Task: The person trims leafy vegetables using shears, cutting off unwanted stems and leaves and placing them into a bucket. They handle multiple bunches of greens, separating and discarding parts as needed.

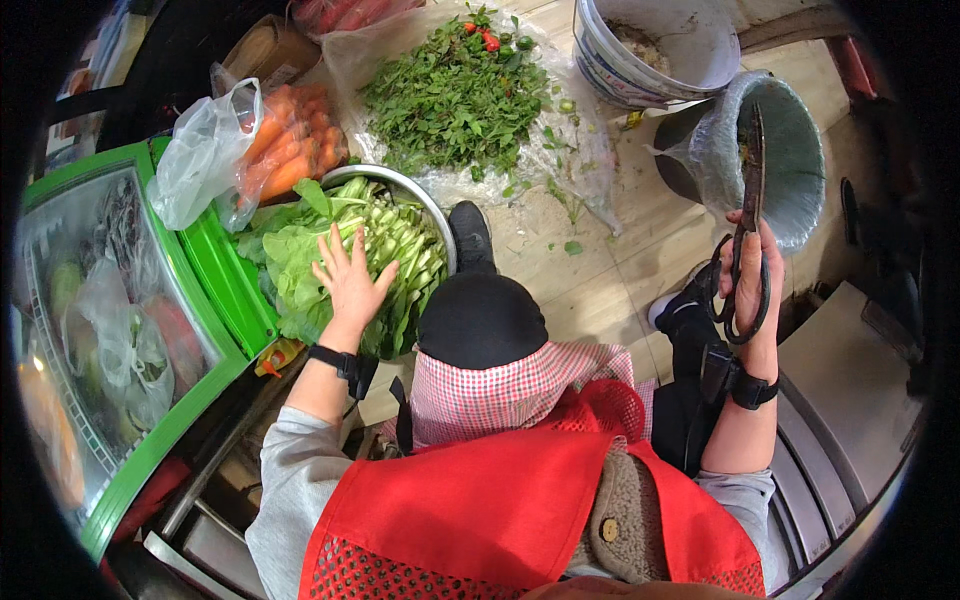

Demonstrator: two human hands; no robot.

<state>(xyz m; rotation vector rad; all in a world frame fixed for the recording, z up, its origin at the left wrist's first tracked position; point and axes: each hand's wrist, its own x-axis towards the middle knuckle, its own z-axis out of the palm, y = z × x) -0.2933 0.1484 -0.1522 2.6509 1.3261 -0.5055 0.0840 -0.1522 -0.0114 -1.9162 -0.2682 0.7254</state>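
Observation:
My left hand (350,285), fingers spread, is over leafy greens with pale cut stems (386,244), at their leaf side; whether it presses on them I cannot tell. The greens fill a metal bowl (440,214) and spill past its left side. My right hand (766,262) grips a pair of dark, worn scissors (754,165) by the looped handles. Their blades look closed and point away from me, across the mouth of a bin lined with clear plastic (806,180).
A plastic bag of carrots (289,150) leans beside the bowl. Green leaves and red peppers (461,97) lie heaped on a plastic sheet (592,172) on the floor. A white bucket (690,37) stands behind the bin. At left is a green-framed glass-topped chest (210,300).

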